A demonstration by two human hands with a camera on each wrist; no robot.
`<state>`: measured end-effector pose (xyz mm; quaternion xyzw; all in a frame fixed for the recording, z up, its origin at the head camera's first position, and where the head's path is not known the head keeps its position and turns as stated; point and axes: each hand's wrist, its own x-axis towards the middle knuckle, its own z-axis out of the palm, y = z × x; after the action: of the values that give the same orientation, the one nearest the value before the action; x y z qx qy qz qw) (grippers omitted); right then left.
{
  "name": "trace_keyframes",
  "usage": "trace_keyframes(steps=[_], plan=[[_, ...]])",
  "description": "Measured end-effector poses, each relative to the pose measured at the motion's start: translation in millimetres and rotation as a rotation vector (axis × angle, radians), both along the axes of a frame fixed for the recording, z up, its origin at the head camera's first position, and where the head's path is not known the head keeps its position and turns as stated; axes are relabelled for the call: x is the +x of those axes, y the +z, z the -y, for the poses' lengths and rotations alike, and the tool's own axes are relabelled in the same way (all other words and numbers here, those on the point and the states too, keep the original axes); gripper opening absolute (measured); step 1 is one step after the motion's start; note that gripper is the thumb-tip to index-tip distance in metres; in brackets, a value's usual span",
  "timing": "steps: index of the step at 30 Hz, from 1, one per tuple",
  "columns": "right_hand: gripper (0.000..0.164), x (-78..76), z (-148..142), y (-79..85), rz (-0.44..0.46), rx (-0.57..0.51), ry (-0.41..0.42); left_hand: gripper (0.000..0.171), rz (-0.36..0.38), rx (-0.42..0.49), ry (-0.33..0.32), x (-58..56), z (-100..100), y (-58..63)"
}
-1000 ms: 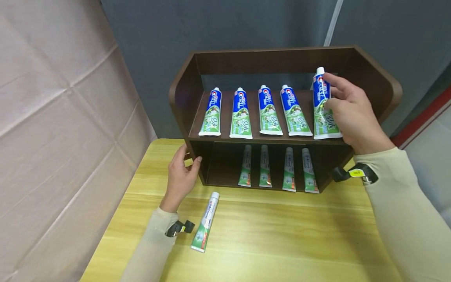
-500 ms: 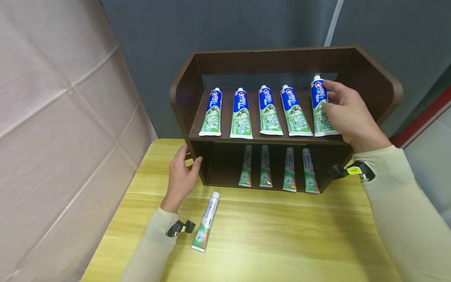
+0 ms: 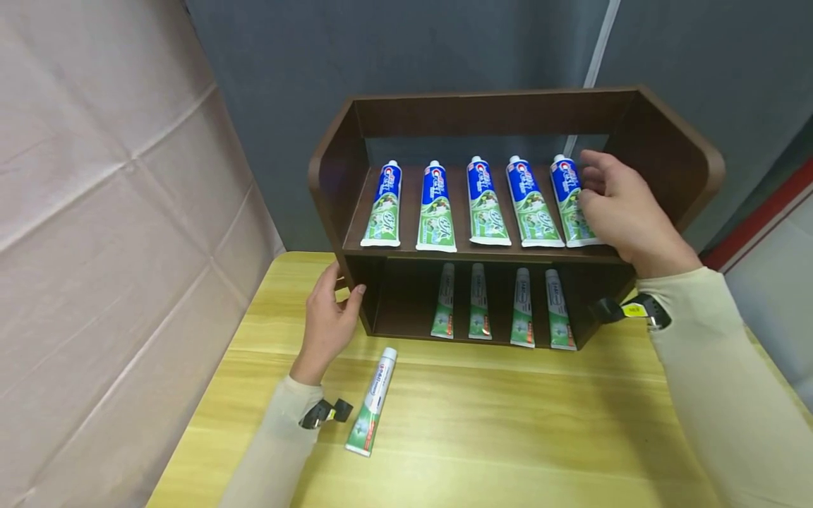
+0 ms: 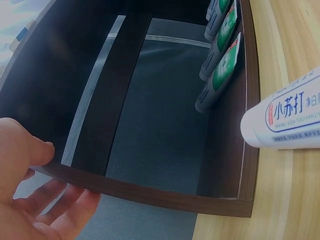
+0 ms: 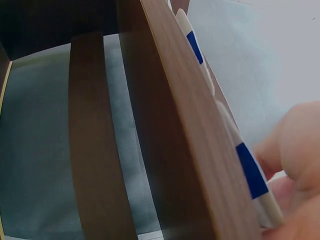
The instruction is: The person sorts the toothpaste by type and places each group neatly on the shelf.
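Note:
My left hand (image 3: 329, 317) grips the left side panel of a brown two-tier shelf (image 3: 483, 255). In the left wrist view the thumb lies inside the panel's edge and the fingers outside. My right hand (image 3: 629, 212) is at the rightmost blue-and-green toothpaste tube (image 3: 571, 201) on the upper tier. Its thumb overlaps that tube, while the index fingertip stands apart to the right. The tube leans back beside several matching tubes (image 3: 435, 212). Below, several white-and-green toothpaste tubes (image 3: 522, 310) stand in the lower tier. Another white-and-green tube (image 3: 373, 402) lies on the table near my left wrist.
The shelf stands on a yellow wood-grain table (image 3: 495, 423). Behind it is a dark grey backdrop (image 3: 444, 42). A pale fabric wall (image 3: 114, 212) rises on the left, and a red strip (image 3: 762, 212) runs at the right.
The rightmost blue-and-green tube has come down and left onto the upper tier. My right index finger has parted from it. The left hand keeps its place on the panel.

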<state>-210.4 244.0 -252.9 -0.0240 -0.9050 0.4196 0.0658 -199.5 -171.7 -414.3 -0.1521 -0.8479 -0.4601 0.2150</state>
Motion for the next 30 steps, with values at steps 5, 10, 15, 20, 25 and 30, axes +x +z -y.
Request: trace_keyframes(steps=[5, 10, 15, 20, 25, 30], plan=[[0.067, 6.0, 3.2, 0.8, -0.025, -0.019, -0.041, 0.047, -0.007, -0.004, -0.005, -0.4, 0.0, -0.8], [0.067, 11.7, 5.6, 3.6, -0.053, -0.033, -0.061, 0.049, -0.004, -0.001, 0.001, -0.2, 0.0, -0.5], [0.066, 18.7, 6.6, 3.8, -0.079, -0.044, -0.064, 0.049, -0.006, 0.000, -0.003, -0.1, -0.4, -0.7], [0.064, 25.5, 7.4, 3.8, -0.101, -0.038, -0.086, 0.049, -0.003, 0.000, -0.006, -0.9, -1.0, -1.3], [0.063, 30.3, 7.5, 3.7, -0.127, -0.048, -0.087, 0.049, 0.000, 0.006, -0.008, -0.8, -0.4, -2.1], [0.062, 36.3, 8.4, 3.3, -0.153, -0.068, -0.070, 0.051, 0.007, 0.003, -0.003, -0.5, 0.4, -2.6]])
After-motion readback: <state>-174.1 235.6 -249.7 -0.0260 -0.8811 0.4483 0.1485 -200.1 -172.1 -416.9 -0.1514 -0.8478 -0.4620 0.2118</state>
